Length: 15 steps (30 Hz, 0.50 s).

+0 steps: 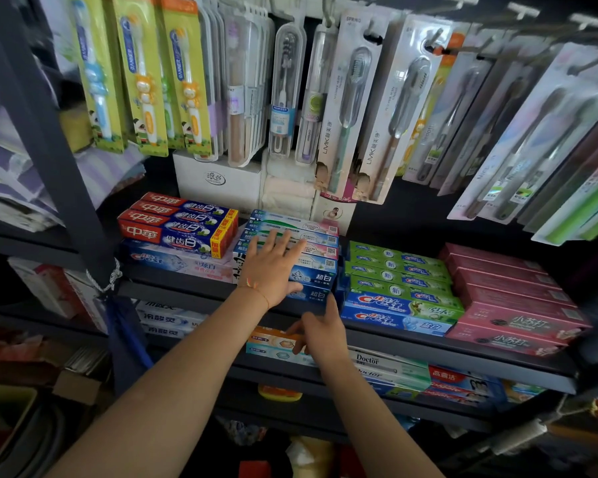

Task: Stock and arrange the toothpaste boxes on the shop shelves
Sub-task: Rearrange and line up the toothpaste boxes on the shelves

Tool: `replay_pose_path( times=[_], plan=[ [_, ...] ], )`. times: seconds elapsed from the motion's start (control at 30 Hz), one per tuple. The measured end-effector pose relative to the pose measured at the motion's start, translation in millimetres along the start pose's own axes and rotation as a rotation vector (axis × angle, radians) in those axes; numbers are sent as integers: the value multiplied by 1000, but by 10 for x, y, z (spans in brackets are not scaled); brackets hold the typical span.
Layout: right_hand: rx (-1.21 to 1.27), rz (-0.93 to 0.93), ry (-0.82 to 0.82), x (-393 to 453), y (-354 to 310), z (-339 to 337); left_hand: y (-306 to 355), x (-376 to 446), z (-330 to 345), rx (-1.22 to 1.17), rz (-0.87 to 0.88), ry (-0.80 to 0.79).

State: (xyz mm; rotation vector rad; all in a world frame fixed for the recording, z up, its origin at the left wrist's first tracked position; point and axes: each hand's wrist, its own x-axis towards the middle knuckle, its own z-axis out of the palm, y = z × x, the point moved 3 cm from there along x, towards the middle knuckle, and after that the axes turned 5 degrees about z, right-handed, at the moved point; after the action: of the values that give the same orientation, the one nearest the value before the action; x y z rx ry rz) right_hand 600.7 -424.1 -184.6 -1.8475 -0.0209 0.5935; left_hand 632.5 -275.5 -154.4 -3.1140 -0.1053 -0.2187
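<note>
1. Upper shelf point(173, 282), left to right: red toothpaste boxes point(176, 222) stacked on a pale blue-and-pink box point(183, 262); a middle stack of blue and white boxes point(311, 257); green boxes point(397, 270) on two blue-banded ones; a pink stack point(511, 298) at far right.
2. Behind the stacks: a white carton point(218, 181) and a pale folded pile beside it, against the back of the shelf.
3. Overhead: carded toothbrushes point(353, 108) hang from pegs in a row. Their lower ends dip in front of the back of the shelf, above the middle stack.
4. Lower shelf point(463, 365): white boxes at left, an orange and blue box point(273, 345) at the front edge, "Doctor" boxes point(387, 365) and red-banded boxes to the right.
5. A dark upright post point(49, 139) with cord tied round it stands left of the red boxes. Cloth goods lie beyond it.
6. Left hand point(273, 267): fingers straight and spread, palm down on top of the middle stack, thumb lying along its front face. It presses the boxes; nothing is curled round them. A thin thread bracelet sits at the wrist.
7. Right hand point(320, 334): at the front of the lower shelf, fingers bent onto the right end of the orange and blue box, thumb pointing up toward the upper shelf's edge. Whether it grips or only touches the box, I cannot tell.
</note>
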Motion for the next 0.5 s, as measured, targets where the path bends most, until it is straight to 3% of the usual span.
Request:
replay_pose_path(
  times=[0.27, 0.37, 0.5],
  plan=[
    [-132, 24, 20, 0, 1, -66, 2, 0, 8, 4, 9, -3],
    [-279, -61, 136, -2, -25, -92, -2, 1, 18, -2, 9, -3],
    [-287, -179, 245, -28, -134, -132, -8, 2, 12, -15, 14, -16]
  ],
)
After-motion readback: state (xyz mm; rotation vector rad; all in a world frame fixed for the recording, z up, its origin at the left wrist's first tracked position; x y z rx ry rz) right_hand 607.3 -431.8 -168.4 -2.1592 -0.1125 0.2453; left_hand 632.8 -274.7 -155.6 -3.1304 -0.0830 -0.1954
